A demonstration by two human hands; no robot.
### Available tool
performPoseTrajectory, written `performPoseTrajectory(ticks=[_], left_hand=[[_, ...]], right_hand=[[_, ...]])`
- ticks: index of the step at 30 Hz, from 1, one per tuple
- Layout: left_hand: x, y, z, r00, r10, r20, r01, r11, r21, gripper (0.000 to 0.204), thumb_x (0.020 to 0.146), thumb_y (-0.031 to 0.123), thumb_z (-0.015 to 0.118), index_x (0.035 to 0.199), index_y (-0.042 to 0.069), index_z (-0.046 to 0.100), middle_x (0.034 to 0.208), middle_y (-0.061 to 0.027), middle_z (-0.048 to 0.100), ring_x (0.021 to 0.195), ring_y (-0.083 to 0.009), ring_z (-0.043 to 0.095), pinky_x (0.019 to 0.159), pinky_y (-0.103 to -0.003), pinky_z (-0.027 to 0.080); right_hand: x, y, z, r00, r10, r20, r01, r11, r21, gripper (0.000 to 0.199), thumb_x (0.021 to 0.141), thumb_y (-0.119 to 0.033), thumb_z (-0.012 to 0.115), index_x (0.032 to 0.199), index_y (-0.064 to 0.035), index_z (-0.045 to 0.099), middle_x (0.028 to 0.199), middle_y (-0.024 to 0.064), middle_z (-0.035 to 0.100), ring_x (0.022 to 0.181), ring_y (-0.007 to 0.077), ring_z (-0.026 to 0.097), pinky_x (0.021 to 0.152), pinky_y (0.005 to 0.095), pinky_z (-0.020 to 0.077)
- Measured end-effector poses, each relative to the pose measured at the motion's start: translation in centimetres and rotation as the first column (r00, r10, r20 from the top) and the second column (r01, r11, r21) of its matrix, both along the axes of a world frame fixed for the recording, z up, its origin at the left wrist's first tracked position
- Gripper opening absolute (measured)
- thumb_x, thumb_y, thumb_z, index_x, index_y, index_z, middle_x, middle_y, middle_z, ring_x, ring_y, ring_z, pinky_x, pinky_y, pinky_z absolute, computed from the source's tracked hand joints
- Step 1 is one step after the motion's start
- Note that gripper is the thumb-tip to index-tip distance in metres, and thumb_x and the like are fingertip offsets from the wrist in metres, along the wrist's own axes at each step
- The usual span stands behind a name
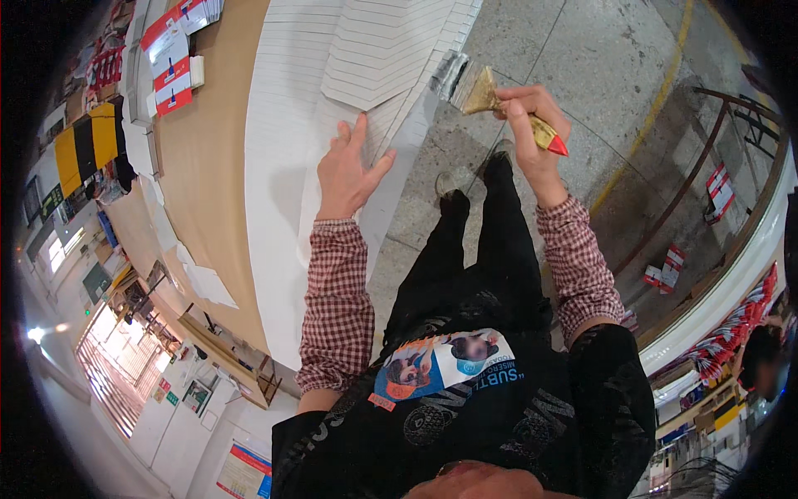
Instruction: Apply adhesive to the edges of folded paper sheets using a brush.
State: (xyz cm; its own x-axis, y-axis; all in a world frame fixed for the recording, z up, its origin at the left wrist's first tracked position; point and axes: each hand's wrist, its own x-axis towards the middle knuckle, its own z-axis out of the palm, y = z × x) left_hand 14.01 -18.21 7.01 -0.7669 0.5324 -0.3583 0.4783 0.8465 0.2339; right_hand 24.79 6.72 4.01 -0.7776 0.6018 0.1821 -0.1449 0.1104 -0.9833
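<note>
My right hand [536,137] is closed round a paintbrush [544,133] with a yellow, red-tipped handle. Its wide bristles [450,73] are dark and carry some white stuff, held at the right edge of the paper pile. My left hand [352,170] lies flat with fingers spread on white paper [287,150]. Just beyond its fingertips is a fanned stack of pale paper pieces [374,62] with pointed near ends, overlapping so that many edges show as lines.
A tan work table [212,125] holds the paper. On its far left are red and white printed cards [170,62]. Concrete floor [582,91] lies to the right, with a dark metal frame [706,158] and red-and-white packets [665,268]. Another person [761,362] is at the far right.
</note>
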Motion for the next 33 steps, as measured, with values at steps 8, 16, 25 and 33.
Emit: performPoseTrajectory(ticks=[8,16,25,33], left_hand=[[1.3,0.4,-1.7,0.99,-0.058,-0.128,0.052,0.997,-0.053,0.079,0.08,0.052,0.059,0.142,0.009,0.035,0.132,-0.0336,0.042,0.113,-0.0434,0.051,0.085,-0.044,0.047],[7.9,-0.7,-5.1,0.908,0.183,-0.376,-0.192,0.981,0.013,0.101,0.068,0.05,0.075,0.144,0.004,0.028,0.145,-0.0317,0.02,0.132,-0.0529,0.019,0.108,-0.054,0.022],[5.1,-4.1,-1.3,0.993,0.088,-0.08,-0.087,0.996,0.013,0.085,0.074,0.044,0.07,0.143,0.011,0.033,0.14,-0.0307,0.035,0.126,-0.0475,0.038,0.101,-0.046,0.037],[2.9,-5.1,-0.5,1.0,-0.008,-0.03,0.009,0.999,0.048,0.077,0.075,0.044,0.066,0.14,0.012,0.04,0.133,-0.0295,0.045,0.118,-0.0372,0.051,0.088,-0.04,0.046]], right_hand=[[1.3,-1.4,-1.1,0.998,0.055,0.03,-0.055,0.998,0.003,0.013,0.085,-0.002,0.056,0.073,0.0026,0.058,0.081,0.0111,0.065,0.071,0.0155,0.06,0.061,0.0268,0.0467],[4.2,-2.8,0.7,0.998,-0.044,0.046,0.051,0.987,-0.154,0.015,0.086,-0.003,0.056,0.072,0.0027,0.058,0.083,0.0116,0.065,0.069,0.0159,0.059,0.061,0.0269,0.0476],[3.5,-3.9,-0.4,0.999,-0.03,0.027,0.03,1.0,-0.006,0.014,0.085,-0.003,0.058,0.072,0.0023,0.058,0.084,0.0123,0.065,0.073,0.0164,0.06,0.063,0.0288,0.0468],[1.6,-4.7,-2.3,1.0,-0.006,0.009,0.006,1.0,-0.029,0.012,0.085,-0.004,0.058,0.074,0.0024,0.059,0.083,0.0113,0.065,0.075,0.0175,0.06,0.067,0.0287,0.0458]])
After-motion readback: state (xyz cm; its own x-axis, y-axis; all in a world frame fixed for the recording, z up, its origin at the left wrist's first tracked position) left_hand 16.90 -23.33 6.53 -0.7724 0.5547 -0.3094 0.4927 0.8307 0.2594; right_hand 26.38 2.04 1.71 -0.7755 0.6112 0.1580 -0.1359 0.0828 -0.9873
